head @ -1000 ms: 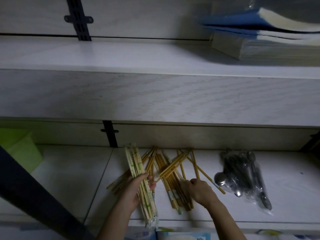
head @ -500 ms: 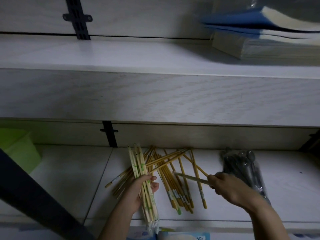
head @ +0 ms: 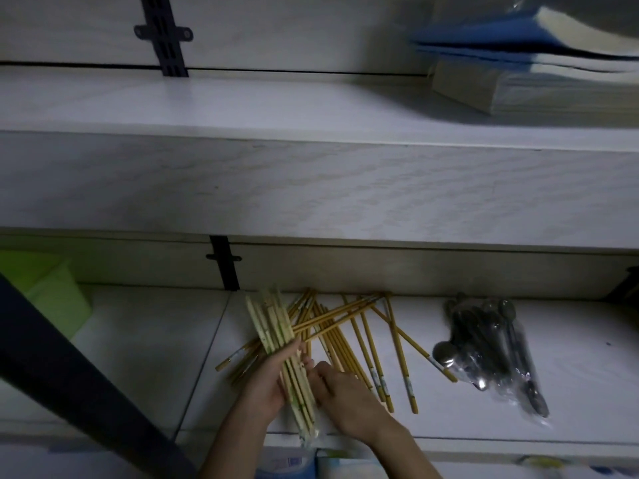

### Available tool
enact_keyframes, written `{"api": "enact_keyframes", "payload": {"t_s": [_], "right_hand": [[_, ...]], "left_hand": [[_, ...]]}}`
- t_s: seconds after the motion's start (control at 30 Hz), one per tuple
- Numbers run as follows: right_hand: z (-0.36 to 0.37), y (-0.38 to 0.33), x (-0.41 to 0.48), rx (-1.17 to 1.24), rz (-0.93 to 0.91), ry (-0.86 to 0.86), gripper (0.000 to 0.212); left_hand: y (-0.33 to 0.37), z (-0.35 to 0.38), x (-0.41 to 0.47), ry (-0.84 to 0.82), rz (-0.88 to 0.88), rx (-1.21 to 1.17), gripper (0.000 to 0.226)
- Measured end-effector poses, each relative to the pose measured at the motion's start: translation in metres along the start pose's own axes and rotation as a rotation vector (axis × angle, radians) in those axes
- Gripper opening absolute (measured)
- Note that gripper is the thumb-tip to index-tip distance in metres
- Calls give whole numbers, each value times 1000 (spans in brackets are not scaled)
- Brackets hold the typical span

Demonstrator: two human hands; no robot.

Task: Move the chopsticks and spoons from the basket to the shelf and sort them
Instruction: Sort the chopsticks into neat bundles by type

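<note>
The right hand [head: 342, 392] is back at the bundle of pale wrapped chopsticks [head: 276, 337] the left hand [head: 264, 387] grips, fingers curled onto it — likely adding one more. The loose yellow chopsticks [head: 366, 337] wait on the white shelf [head: 587, 392] — sorting unfinished

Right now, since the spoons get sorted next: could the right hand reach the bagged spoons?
Probably yes. The right hand sits by the bundle in the left hand; only loose chopsticks lie flat between it and the bagged spoons, nothing upright.
</note>
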State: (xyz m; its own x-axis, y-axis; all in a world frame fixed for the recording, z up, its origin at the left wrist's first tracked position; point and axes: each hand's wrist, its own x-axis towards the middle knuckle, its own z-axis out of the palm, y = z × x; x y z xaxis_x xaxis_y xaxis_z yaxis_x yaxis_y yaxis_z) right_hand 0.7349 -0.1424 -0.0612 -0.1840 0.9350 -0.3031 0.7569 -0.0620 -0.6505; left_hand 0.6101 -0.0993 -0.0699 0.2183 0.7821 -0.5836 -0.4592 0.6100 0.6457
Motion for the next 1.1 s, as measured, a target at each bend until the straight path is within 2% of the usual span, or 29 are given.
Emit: {"api": "enact_keyframes", "payload": {"t_s": [0.07, 0.17, 0.33, 0.53, 0.8, 0.87, 0.93, 1.1], "right_hand": [[1, 9, 4, -126, 32, 120, 31], [3, 30, 7, -344, 93, 177, 36], [10, 46, 7, -391, 109, 295, 32], [7, 51, 8, -473, 126, 342, 36], [-6, 38, 8, -444, 187, 209, 30], [-12, 38, 6, -409, 252, 132, 37], [-20, 43, 3, -307, 307, 64, 39], [-53, 52, -17, -41, 304, -30, 28]], "left_hand": [[4, -10, 5, 85, 48, -89, 15], [10, -27, 6, 158, 78, -97, 17], [17, -36, 0, 193, 67, -60, 26], [18, -35, -4, 216, 67, -40, 23], [17, -35, -6, 216, 73, -49, 19], [18, -37, -8, 222, 103, -47, 18], [18, -40, -9, 227, 114, -35, 18], [14, -45, -7, 231, 65, -21, 19]]}}
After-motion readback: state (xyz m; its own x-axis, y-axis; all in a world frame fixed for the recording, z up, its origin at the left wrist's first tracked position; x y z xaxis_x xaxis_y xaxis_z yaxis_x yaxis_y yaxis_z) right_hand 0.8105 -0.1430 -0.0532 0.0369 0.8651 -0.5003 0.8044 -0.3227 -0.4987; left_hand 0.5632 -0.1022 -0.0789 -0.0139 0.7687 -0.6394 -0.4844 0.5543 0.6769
